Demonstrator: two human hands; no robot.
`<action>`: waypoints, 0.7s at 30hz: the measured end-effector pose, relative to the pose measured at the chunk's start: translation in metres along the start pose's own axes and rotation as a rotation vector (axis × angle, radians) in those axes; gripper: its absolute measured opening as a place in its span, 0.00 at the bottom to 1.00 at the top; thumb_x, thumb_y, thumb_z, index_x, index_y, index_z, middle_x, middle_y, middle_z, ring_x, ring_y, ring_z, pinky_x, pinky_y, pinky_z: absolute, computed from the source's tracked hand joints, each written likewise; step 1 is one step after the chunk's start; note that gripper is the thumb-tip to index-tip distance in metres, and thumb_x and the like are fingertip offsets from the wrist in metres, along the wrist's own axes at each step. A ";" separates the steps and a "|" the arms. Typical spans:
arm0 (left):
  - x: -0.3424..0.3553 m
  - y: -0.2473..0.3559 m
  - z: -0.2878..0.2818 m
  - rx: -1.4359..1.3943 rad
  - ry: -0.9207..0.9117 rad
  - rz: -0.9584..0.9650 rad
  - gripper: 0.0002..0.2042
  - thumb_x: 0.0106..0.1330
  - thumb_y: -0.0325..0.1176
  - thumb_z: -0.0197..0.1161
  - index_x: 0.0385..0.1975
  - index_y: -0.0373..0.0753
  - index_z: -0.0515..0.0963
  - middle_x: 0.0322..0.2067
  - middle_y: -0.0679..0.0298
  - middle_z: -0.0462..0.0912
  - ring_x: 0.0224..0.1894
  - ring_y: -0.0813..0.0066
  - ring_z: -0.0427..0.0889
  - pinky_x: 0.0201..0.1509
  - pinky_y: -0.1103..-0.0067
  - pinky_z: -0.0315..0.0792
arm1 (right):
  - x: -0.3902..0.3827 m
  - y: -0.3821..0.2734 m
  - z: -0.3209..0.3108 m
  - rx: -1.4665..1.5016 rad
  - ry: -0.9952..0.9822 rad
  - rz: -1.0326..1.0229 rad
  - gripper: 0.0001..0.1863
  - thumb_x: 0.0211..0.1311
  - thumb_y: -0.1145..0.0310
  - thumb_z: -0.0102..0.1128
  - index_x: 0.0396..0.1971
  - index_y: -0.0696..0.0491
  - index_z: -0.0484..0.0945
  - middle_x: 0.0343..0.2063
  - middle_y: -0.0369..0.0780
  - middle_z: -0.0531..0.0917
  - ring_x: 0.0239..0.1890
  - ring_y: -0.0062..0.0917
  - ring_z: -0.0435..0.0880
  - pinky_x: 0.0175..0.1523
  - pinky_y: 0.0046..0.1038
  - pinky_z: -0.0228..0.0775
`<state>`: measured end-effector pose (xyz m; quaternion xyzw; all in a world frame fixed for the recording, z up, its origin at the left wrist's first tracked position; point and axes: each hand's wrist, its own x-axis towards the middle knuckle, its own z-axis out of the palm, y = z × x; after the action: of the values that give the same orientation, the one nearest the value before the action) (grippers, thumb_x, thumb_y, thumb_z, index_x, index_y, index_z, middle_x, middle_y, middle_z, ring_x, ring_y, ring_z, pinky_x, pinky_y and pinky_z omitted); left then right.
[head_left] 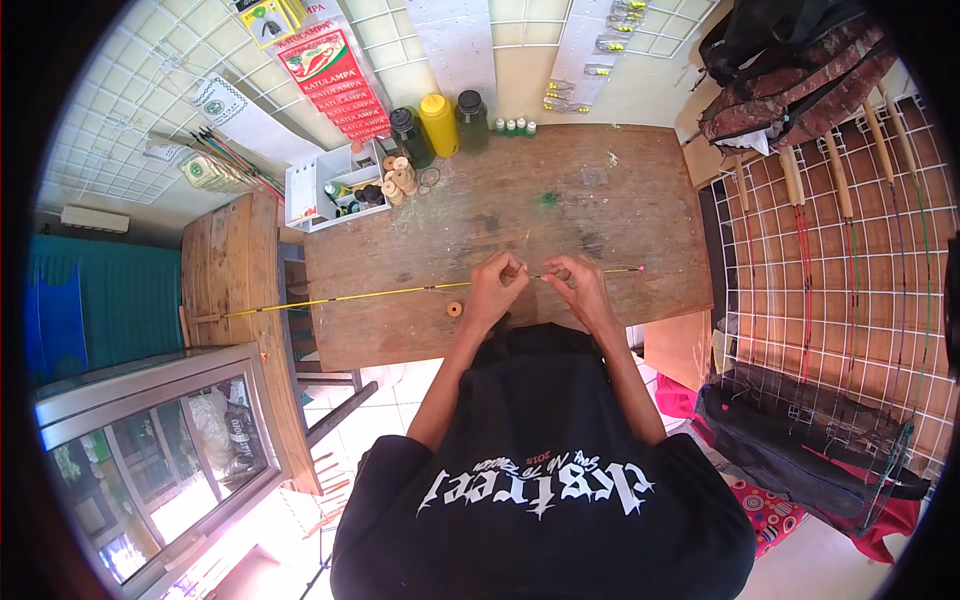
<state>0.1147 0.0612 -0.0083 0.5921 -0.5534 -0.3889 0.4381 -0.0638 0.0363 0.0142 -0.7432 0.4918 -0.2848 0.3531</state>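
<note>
the left hand [500, 285] has its thumb and fingertips pinched on the slim yellow rod [345, 297], and the right hand [578, 285] pinches it just beside, a short stretch showing between them. the rod lies crosswise in front of the person, running through both grips: its long part reaches left past the workbench [570, 220] edge to the wooden side table [225, 270], its short end passes right to a pink tip [641, 268]. a wooden thread spool [455, 309] sits near the left hand, below the rod.

farther out, at the bench's back left, a white compartment tray [303, 200] holds small bottles and dark round items, too small to tell. more wooden spools [393, 188] cluster at its right side. behind them stand a yellow squeeze bottle [438, 125] between two dark bottles [472, 122], then four small green bottles [515, 128] with white caps.
</note>
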 end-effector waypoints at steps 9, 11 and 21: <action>0.001 -0.006 -0.003 -0.010 -0.054 0.147 0.10 0.49 0.22 0.63 0.20 0.33 0.65 0.29 0.59 0.78 0.30 0.71 0.76 0.33 0.78 0.69 | -0.003 0.005 0.002 -0.028 0.045 -0.075 0.09 0.49 0.74 0.67 0.32 0.53 0.79 0.27 0.37 0.83 0.30 0.31 0.78 0.40 0.31 0.69; 0.002 -0.004 -0.004 -0.013 -0.059 0.144 0.10 0.49 0.21 0.62 0.20 0.33 0.65 0.29 0.59 0.78 0.31 0.70 0.76 0.33 0.77 0.69 | -0.003 0.005 0.001 -0.037 0.035 -0.073 0.09 0.48 0.74 0.67 0.32 0.53 0.79 0.27 0.37 0.83 0.30 0.31 0.78 0.40 0.31 0.69; 0.001 -0.004 -0.007 0.009 -0.113 0.174 0.09 0.47 0.19 0.61 0.20 0.32 0.65 0.30 0.57 0.77 0.34 0.65 0.78 0.38 0.75 0.70 | -0.006 0.011 0.004 -0.036 0.102 -0.122 0.11 0.46 0.76 0.68 0.32 0.54 0.79 0.29 0.37 0.83 0.32 0.32 0.78 0.40 0.32 0.69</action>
<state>0.1223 0.0612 -0.0102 0.5212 -0.6281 -0.3795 0.4356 -0.0689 0.0402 0.0024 -0.7626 0.4679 -0.3344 0.2961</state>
